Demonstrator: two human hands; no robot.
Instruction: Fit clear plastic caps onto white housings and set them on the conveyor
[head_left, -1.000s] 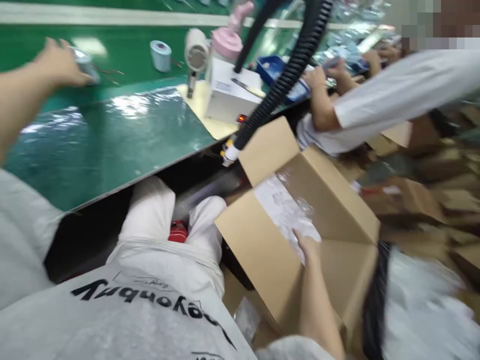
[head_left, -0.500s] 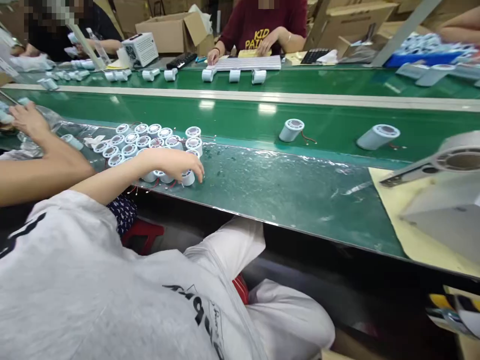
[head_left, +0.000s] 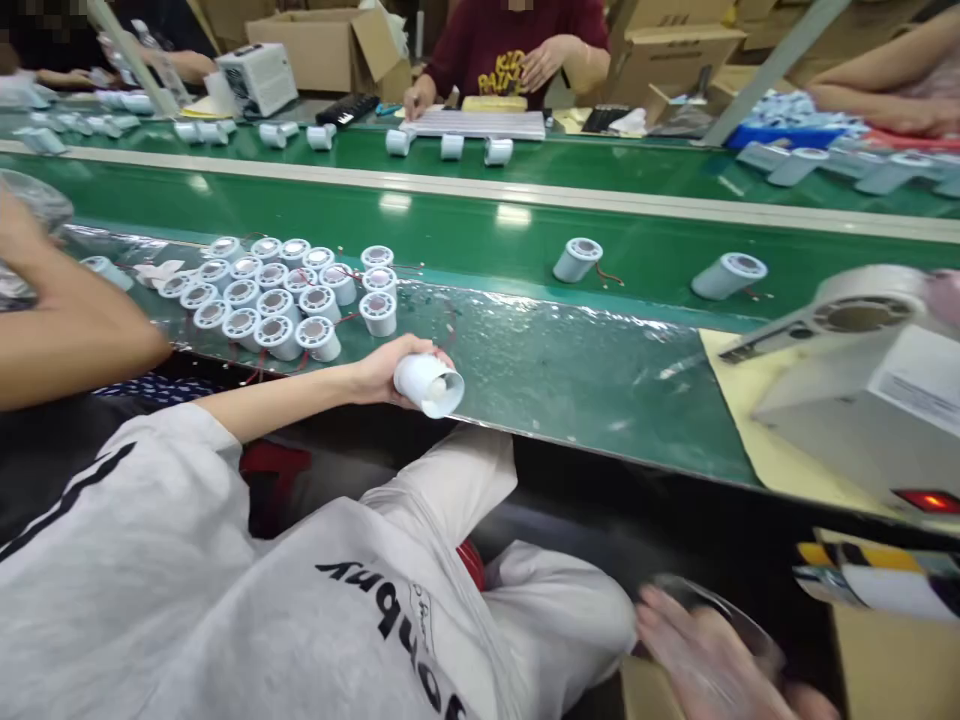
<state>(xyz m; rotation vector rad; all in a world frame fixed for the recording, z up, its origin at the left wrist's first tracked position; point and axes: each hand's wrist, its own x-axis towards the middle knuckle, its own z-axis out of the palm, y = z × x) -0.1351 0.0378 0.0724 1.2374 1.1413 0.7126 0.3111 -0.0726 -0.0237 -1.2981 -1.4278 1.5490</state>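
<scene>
My left hand (head_left: 390, 372) is wrapped round a pale blue cylinder (head_left: 429, 385) over the bench's front edge, its open end tilted toward the camera. Behind and to the left, several similar cylinders (head_left: 276, 325) with red wires stand grouped on the green bench (head_left: 555, 360). My right hand (head_left: 709, 650) is low at the bottom right, blurred, with a clear curved plastic piece (head_left: 720, 605) at its fingers.
A white machine (head_left: 847, 350) stands on yellow paper at the right. Two cylinders (head_left: 577, 260) sit on the green belt (head_left: 465, 235). A neighbour's arm (head_left: 82, 310) reaches in at the left. People sit across the belt.
My left hand has lifted a cylinder from the group and moved right and nearer with it. My right hand has come into view at the bottom right with the clear plastic piece.
</scene>
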